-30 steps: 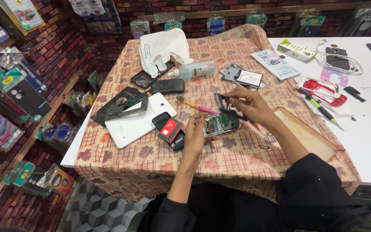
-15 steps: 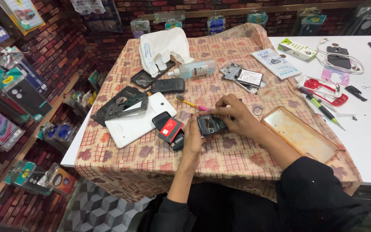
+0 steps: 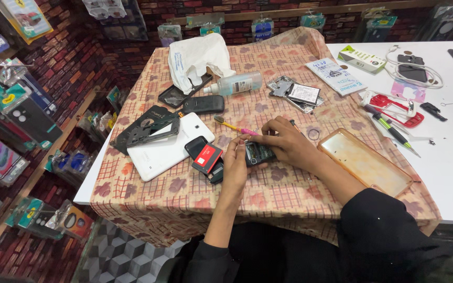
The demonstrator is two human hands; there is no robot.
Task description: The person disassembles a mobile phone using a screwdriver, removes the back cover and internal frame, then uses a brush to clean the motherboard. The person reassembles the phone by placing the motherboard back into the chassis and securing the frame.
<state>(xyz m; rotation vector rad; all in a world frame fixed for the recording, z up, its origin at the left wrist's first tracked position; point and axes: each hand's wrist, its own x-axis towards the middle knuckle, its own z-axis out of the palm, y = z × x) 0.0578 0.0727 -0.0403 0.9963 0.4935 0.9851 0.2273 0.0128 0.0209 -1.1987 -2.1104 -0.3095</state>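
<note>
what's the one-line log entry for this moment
left hand: steadies small opened phone | right hand: on phone's top edge | nearby: red-labelled battery, white tablet, toothbrush

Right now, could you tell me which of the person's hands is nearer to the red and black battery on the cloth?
Left. The left hand lies just beside the red and black battery; the right hand is farther off, across the opened phone both hands grip.
</note>
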